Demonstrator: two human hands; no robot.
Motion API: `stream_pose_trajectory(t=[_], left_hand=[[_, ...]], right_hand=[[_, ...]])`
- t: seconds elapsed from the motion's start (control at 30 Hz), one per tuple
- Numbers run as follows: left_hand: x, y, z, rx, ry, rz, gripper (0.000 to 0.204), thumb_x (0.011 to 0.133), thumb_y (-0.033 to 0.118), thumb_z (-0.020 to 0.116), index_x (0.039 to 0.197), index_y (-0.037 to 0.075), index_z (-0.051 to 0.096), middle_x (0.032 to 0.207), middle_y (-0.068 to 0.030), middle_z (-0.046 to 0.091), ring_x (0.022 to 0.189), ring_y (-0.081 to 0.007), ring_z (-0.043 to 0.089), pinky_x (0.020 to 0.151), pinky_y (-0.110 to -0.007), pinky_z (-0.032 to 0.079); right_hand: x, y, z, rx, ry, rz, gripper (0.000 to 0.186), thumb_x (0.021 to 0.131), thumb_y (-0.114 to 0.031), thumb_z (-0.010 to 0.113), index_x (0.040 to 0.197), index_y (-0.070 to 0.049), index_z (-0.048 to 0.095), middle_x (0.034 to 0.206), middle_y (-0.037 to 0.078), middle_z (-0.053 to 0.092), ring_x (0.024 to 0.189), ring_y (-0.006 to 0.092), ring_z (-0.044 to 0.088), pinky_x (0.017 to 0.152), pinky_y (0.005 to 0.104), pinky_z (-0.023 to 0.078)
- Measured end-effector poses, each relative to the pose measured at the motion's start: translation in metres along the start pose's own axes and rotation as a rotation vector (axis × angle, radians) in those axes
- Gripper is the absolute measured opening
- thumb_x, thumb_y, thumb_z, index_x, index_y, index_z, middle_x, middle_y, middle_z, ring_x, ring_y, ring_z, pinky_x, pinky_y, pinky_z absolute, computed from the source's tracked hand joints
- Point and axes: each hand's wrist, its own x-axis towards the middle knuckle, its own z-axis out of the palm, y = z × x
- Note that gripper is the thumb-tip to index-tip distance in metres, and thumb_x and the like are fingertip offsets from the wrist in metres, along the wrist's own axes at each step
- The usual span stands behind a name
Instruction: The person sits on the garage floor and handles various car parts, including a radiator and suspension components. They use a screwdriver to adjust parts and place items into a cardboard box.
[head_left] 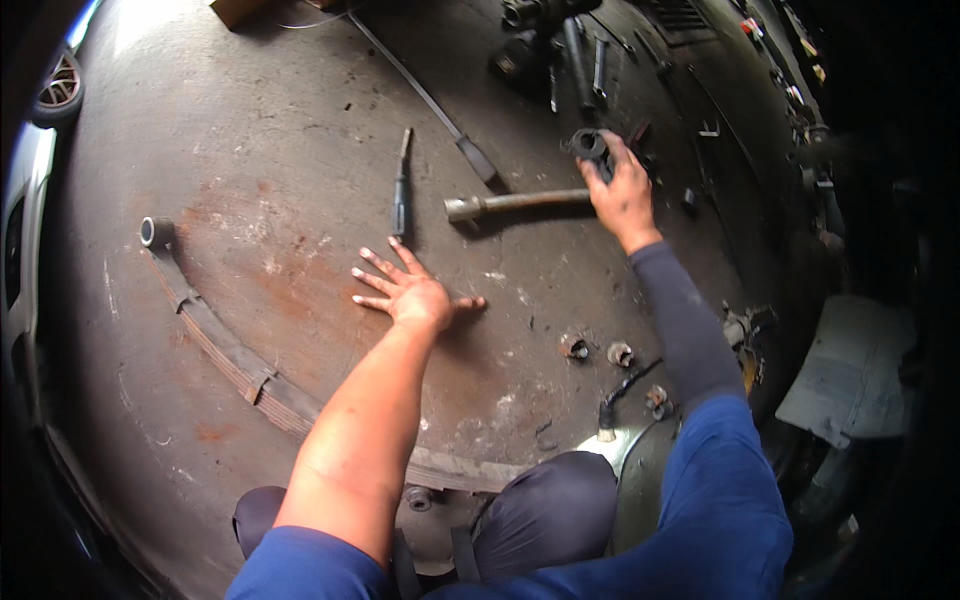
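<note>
My left hand (pixel 410 297) leans on the stained floor, its fingers spread and holding nothing. Just beyond its fingertips lies a screwdriver (pixel 401 205) with a dark handle. My right hand (pixel 622 195), further out to the right, has its thumb and fingers closed round a black ring-shaped part (pixel 588 145) with a hole in its middle. Beneath that hand is the end of a rusty metal bar with a socket head (pixel 480 207). A leaf spring (pixel 225 345) with an eye at its far end curves along the floor and passes under my left forearm.
A long pry bar (pixel 415 88) lies beyond the screwdriver. Wrenches (pixel 600 68) and a dark power tool (pixel 520 60) are at the far right. Several loose metal nuts (pixel 620 353) sit near my right forearm. A lit lamp (pixel 612 446) is beside my knee. A car (pixel 30 220) stands at the left.
</note>
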Motion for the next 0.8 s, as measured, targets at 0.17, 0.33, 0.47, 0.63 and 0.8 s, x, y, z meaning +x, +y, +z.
stream_pose_trajectory(t=[0.17, 0.33, 0.47, 0.63, 0.8], left_hand=[[-0.004, 0.005, 0.004, 0.028, 0.044, -0.033, 0.180, 0.059, 0.084, 0.092, 0.170, 0.007, -0.028, 0.175, -0.0382, -0.024, 0.161, -0.0630, -0.017, 0.124, -0.082, 0.006], [-0.004, 0.005, 0.015, 0.022, 0.091, -0.038, 0.180, 0.057, 0.088, 0.089, 0.170, 0.010, -0.027, 0.174, -0.0363, -0.028, 0.162, -0.0589, -0.019, 0.125, -0.081, 0.006], [0.003, 0.000, 0.025, 0.020, 0.127, -0.010, 0.181, 0.055, 0.095, 0.085, 0.171, 0.010, -0.025, 0.175, -0.0351, -0.027, 0.161, -0.0616, -0.017, 0.125, -0.083, 0.006], [0.040, -0.055, -0.020, 0.052, -0.192, 0.463, 0.140, 0.074, 0.088, 0.080, 0.172, 0.005, 0.024, 0.170, -0.0348, 0.034, 0.155, -0.0488, 0.041, 0.126, -0.055, 0.038], [0.072, -0.201, -0.070, 0.217, 0.290, 0.742, 0.062, 0.099, 0.048, 0.077, 0.139, 0.001, 0.067, 0.140, -0.0286, 0.069, 0.128, -0.0420, 0.068, 0.105, -0.046, 0.056]], right_hand=[[-0.104, -0.077, -0.091, 0.048, -0.071, 0.057, 0.050, 0.091, -0.020, 0.083, 0.137, -0.007, 0.066, 0.122, 0.021, 0.074, 0.109, 0.0452, 0.073, 0.093, 0.0472, 0.060], [-0.189, -0.119, -0.152, 0.178, -0.095, 0.179, 0.047, 0.095, -0.018, 0.082, 0.136, -0.005, 0.064, 0.118, 0.017, 0.074, 0.105, 0.0383, 0.076, 0.091, 0.0444, 0.060], [-0.287, -0.132, -0.199, 1.235, -0.202, 0.923, 0.042, 0.108, -0.030, 0.071, 0.144, -0.011, 0.060, 0.117, 0.010, 0.073, 0.092, 0.0202, 0.074, 0.072, 0.0392, 0.064], [-0.409, -0.131, -0.238, 1.718, -0.038, 1.025, 0.055, 0.104, -0.050, 0.064, 0.141, -0.009, 0.063, 0.125, 0.017, 0.073, 0.095, 0.0289, 0.077, 0.073, 0.0472, 0.066], [-0.486, -0.134, -0.266, 1.764, 0.324, 1.107, 0.066, 0.102, -0.054, 0.062, 0.151, -0.010, 0.057, 0.139, 0.020, 0.069, 0.117, 0.0385, 0.073, 0.087, 0.0547, 0.067]])
